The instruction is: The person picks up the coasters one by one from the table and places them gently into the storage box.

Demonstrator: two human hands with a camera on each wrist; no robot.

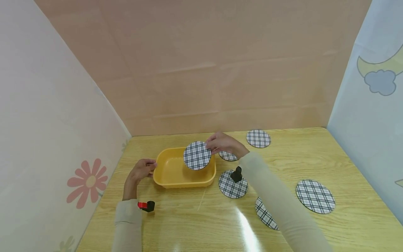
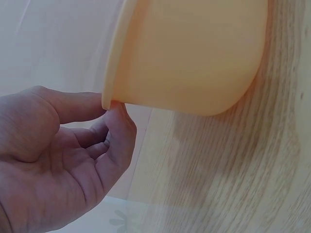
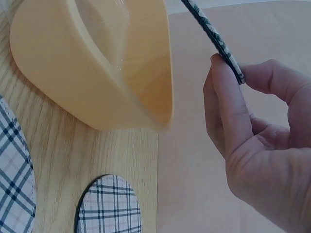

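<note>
Yellow tub (image 1: 176, 173): nothing inside. Left hand (image 1: 141, 170) pinched tub rim. Right hand (image 1: 221, 143) pinched checked round mat (image 1: 197, 155) above tub.

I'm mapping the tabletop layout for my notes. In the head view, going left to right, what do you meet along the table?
Left hand on the tub's rim → yellow tub → plaid disc held over it by the right hand → disc with the black knob → far disc → large disc at right.
</note>
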